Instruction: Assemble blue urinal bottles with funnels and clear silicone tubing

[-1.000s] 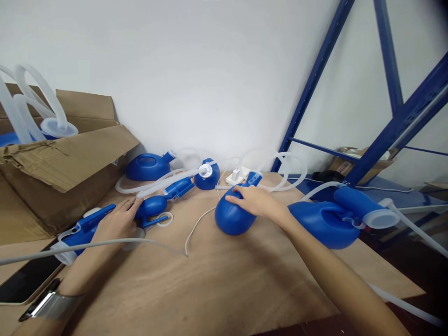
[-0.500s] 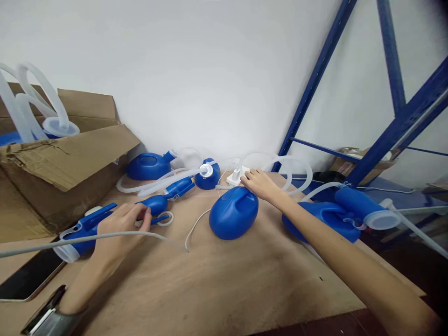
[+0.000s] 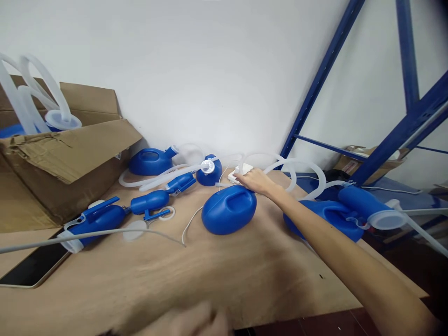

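Note:
My right hand (image 3: 255,181) reaches across the wooden table (image 3: 224,275) to the back, its fingers on a white plug adapter (image 3: 235,174) by the wall. I cannot tell whether it grips the adapter. Just in front of the hand lies a blue plastic jug (image 3: 228,211) on its side. My left hand (image 3: 196,323) is a blur at the bottom edge, away from the parts. At the left lie a blue handled piece (image 3: 100,218) and a smaller blue bulb (image 3: 149,201), with a thin clear tube (image 3: 105,232) across them.
A torn cardboard box (image 3: 66,158) holding coiled tubes stands at the left. A phone (image 3: 31,267) lies at the table's left front. Another blue jug with a capped neck (image 3: 332,215) overhangs the right side. More blue containers (image 3: 150,162) and hoses (image 3: 290,170) line the wall. Blue rack struts (image 3: 388,135) rise at the right.
My left hand left the blue piece and tube and dropped to the bottom edge. My right hand let go of the blue jug and reached back to the white adapter.

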{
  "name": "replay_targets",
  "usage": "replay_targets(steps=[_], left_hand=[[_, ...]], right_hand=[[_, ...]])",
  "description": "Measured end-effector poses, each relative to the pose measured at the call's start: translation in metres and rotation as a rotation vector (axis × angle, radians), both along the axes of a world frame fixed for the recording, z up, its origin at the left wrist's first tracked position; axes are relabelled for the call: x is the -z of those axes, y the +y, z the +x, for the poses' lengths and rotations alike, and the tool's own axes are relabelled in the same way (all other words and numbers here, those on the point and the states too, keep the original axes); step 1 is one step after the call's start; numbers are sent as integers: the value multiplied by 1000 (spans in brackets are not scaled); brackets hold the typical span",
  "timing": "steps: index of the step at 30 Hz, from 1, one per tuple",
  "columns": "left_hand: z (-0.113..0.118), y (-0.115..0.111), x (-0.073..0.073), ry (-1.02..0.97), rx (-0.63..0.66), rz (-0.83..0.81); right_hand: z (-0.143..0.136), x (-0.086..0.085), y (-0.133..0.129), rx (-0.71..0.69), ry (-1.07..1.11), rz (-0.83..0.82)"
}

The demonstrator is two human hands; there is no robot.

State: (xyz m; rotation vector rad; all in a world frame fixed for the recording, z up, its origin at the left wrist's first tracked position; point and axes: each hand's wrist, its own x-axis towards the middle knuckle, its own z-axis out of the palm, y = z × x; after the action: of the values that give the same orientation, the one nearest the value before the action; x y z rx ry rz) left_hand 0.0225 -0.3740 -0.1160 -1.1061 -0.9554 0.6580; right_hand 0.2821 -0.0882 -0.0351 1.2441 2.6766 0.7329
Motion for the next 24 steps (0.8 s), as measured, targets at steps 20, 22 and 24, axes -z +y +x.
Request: replay_targets(steps=[20,22,24], left_hand=[[38,174,-56,-1600,502,-767],[39,176,-57,-1600,475,-769],[39,178,-57,-1602,451,-764]], right_hand=[[-38,-11,-9,-188,2084,-695],[-41,-11,-5,-166,2149,-727],[-41,-10,1,-149,2191,-769]])
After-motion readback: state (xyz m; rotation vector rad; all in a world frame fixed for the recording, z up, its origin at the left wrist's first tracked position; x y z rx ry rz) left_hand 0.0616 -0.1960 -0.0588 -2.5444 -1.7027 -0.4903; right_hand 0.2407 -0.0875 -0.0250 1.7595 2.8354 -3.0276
